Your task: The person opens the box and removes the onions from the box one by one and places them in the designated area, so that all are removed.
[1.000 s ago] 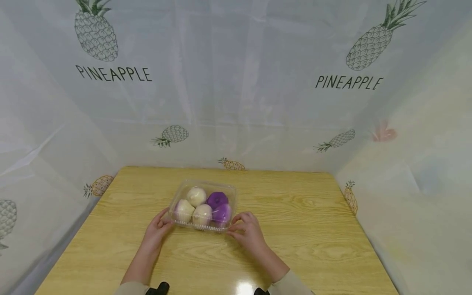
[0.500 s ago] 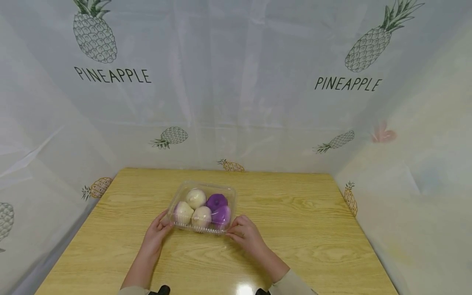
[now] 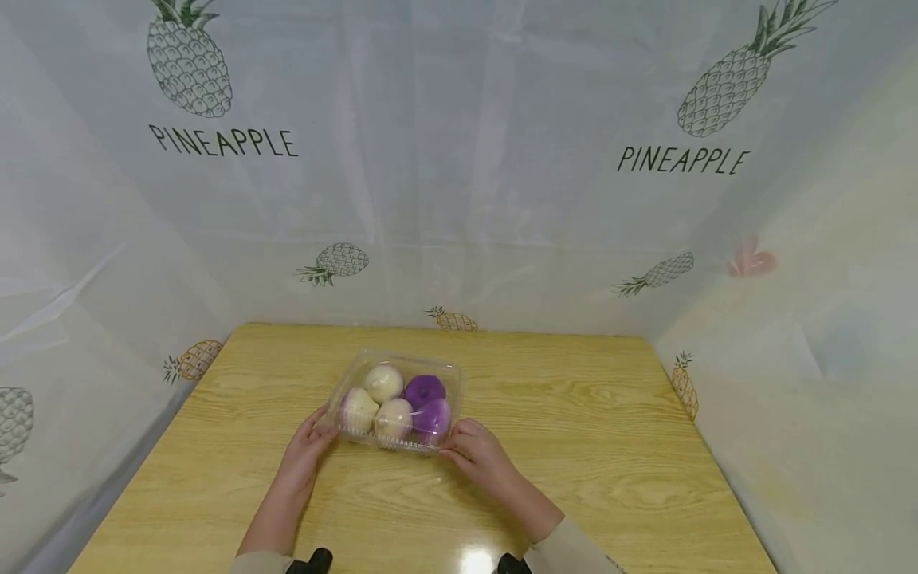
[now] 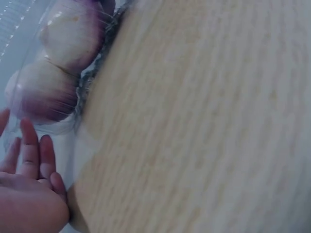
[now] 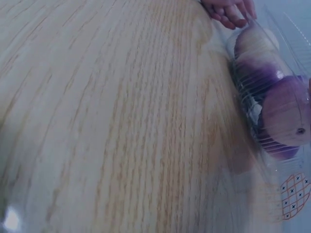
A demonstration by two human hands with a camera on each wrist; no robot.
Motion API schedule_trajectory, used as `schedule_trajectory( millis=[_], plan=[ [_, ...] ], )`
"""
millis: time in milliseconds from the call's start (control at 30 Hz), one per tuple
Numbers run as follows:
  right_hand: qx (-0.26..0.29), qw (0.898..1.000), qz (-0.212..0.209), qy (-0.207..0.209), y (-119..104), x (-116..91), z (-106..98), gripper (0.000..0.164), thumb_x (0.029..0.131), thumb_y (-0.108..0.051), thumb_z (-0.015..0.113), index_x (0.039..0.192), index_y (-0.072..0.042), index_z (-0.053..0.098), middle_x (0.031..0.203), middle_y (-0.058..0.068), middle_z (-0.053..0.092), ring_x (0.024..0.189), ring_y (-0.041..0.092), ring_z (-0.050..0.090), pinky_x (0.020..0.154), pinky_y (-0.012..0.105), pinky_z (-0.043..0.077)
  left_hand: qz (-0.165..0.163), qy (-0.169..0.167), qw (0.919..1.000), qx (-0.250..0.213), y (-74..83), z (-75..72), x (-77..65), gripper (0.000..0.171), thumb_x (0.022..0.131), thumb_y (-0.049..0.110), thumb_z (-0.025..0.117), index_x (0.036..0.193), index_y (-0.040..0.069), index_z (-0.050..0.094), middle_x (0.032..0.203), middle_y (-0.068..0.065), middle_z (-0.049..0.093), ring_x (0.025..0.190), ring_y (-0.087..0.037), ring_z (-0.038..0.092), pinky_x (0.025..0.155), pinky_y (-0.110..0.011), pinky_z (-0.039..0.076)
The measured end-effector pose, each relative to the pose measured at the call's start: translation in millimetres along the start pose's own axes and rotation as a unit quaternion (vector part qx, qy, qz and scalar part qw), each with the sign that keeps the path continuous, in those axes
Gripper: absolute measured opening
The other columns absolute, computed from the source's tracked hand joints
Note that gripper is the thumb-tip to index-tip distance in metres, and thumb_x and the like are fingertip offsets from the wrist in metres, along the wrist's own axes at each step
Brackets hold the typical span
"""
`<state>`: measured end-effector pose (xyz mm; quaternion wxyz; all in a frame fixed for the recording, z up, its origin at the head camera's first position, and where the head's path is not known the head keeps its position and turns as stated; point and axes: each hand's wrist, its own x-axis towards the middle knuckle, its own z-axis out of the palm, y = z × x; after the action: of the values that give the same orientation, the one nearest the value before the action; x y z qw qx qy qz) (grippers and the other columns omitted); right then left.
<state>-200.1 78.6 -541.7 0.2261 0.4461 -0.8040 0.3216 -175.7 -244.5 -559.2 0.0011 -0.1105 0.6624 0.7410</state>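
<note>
A clear plastic clamshell container (image 3: 402, 360) sits slightly turned near the middle of the table. Several round items show through it: whitish ones (image 3: 383, 383) on the left and vivid purple ones (image 3: 432, 418) on the right. Seen from the left wrist, the pale ones (image 4: 46, 92) are tinged purple. My left hand (image 3: 304, 453) holds the container's front left corner, its thumb at the front and its fingers along the side. At the front right corner my right hand (image 3: 482, 458) pinches the edge between thumb and fingers. The container's lid is down over the items.
The wood-grain table (image 3: 574, 446) carries the container and extends to both sides of the hands. A pale curtain (image 3: 459, 159) printed with pineapples encloses the back and sides, meeting the table's far edge.
The fingers of my right hand have drawn together at the container's front right corner. My left hand and the container stay almost where they were.
</note>
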Motion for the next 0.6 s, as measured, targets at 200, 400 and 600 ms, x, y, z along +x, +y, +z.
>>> schedule_trajectory(
  millis=[200, 400, 600],
  plan=[
    [-0.006, 1.000, 0.008, -0.020, -3.8, 3.6, -5.7, 0.007, 0.082, -0.010, 0.077, 0.082, -0.008, 0.070, 0.084, -0.003, 0.060, 0.079, 0.011, 0.055, 0.073, 0.020, 0.049, 0.014, -0.005, 0.9997, 0.019, 5.5, -1.8, 0.0, 0.048, 0.100, 0.009, 0.055, 0.141, -0.013, 0.039, 0.092, 0.003, 0.068, 0.090, -0.010, 0.063, 0.087, -0.023, 0.049],
    [0.005, 0.999, 0.023, -0.022, -3.4, 4.0, -8.2, 0.007, 0.081, -0.009, 0.079, 0.081, -0.008, 0.071, 0.080, -0.004, 0.058, 0.075, 0.009, 0.052, 0.069, 0.016, 0.046, -0.036, -0.007, 0.9991, 0.021, 15.1, -2.7, -2.8, 0.046, 0.103, 0.014, 0.051, 0.144, -0.002, 0.041, 0.088, 0.001, 0.071, 0.086, -0.018, 0.068, 0.071, -0.026, 0.053],
    [-0.003, 1.000, 0.021, -0.008, -2.8, 3.3, -6.9, 0.011, 0.081, -0.007, 0.078, 0.082, -0.009, 0.068, 0.081, -0.004, 0.057, 0.075, 0.010, 0.052, 0.069, 0.017, 0.046, -0.073, -0.012, 0.9969, -0.029, 13.8, -1.7, -5.2, 0.046, 0.105, 0.018, 0.046, 0.148, 0.003, 0.037, 0.092, -0.003, 0.069, 0.090, -0.021, 0.068, 0.075, -0.032, 0.055]
  ],
)
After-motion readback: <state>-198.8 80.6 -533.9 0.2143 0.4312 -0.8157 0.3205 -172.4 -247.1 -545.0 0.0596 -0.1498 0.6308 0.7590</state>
